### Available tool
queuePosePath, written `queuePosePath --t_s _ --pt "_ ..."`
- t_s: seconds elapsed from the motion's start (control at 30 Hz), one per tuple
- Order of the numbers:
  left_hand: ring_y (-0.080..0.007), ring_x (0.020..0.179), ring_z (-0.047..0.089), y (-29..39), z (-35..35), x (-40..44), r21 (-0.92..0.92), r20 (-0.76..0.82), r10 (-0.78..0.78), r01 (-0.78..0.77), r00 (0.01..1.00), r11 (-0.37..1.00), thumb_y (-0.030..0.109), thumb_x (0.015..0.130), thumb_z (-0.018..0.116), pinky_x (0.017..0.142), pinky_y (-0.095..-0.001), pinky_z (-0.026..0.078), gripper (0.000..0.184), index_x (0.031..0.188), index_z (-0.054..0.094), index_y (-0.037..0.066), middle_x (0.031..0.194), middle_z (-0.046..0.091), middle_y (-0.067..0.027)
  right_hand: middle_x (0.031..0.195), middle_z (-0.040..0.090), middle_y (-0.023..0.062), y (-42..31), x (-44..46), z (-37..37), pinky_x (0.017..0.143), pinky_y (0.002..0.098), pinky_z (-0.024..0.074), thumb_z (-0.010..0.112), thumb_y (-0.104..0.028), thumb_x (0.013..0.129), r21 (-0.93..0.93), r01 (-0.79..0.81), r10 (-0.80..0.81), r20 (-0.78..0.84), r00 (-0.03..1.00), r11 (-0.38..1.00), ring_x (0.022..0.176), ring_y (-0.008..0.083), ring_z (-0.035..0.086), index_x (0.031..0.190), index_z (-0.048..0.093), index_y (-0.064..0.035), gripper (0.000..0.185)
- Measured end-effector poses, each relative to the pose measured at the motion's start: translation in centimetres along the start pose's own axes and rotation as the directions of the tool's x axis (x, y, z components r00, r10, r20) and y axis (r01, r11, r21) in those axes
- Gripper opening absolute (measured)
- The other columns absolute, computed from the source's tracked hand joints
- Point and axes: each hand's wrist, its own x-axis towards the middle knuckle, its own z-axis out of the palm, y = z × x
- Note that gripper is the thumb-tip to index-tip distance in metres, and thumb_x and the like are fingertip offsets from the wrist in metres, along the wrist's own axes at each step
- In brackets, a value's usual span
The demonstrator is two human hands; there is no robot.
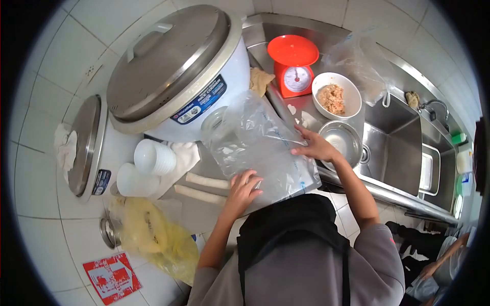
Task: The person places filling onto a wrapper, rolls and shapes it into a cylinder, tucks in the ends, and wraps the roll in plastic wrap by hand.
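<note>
A clear plastic sheet or bag [255,137] lies spread over the steel counter in front of me. My left hand [244,193] rests on its near left edge, fingers apart, beside the ends of two pale dough strips [200,187]. On the sheet's right side lies my right hand [315,145], its fingers spread, close to a round steel bowl [341,142]. Behind that bowl stands a white bowl [337,96] holding an orange-white mixture. A red scale [294,61] stands beyond the sheet.
A large rice cooker [178,71] stands at the back left, near stacked white containers [155,157] and a yellow bag [153,229]. The double sink [390,143] is at the right. Another person's arm [444,255] shows at the lower right.
</note>
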Motion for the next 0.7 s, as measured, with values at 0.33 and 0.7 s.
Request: queuePosePath --t_s 0.33,0.7 --pt "-0.0265 0.113 0.049 1.8 0.1 0.7 0.282 -0.077 0.004 0.018 0.997 0.959 0.021 0.077 0.063 0.101 -0.0472 0.03 0.028 0.1 0.057 0.008 0.115 0.052 -0.0097 0.096 0.064 0.0143 -9.8 4.2 13.3 0.073 0.0379 0.0503 0.065 -0.02 0.083 0.128 0.584 -0.597 0.215 0.773 0.802 0.083 0.0273 0.064 0.103 0.064 -0.0043 0.026" --pt "-0.0279 0.112 0.05 2.9 3.7 -5.5 0.198 -0.277 -0.087 0.145 0.957 0.969 0.01 0.079 0.062 0.097 -0.0433 0.036 0.03 0.109 0.06 0.012 0.119 0.052 -0.0088 0.1 0.065 0.0165 -9.1 9.9 26.0 0.079 0.0396 0.051 0.067 -0.025 0.07 -0.459 0.476 -0.243 0.478 0.844 0.751 0.093 0.0319 0.064 0.107 0.063 -0.0048 0.042"
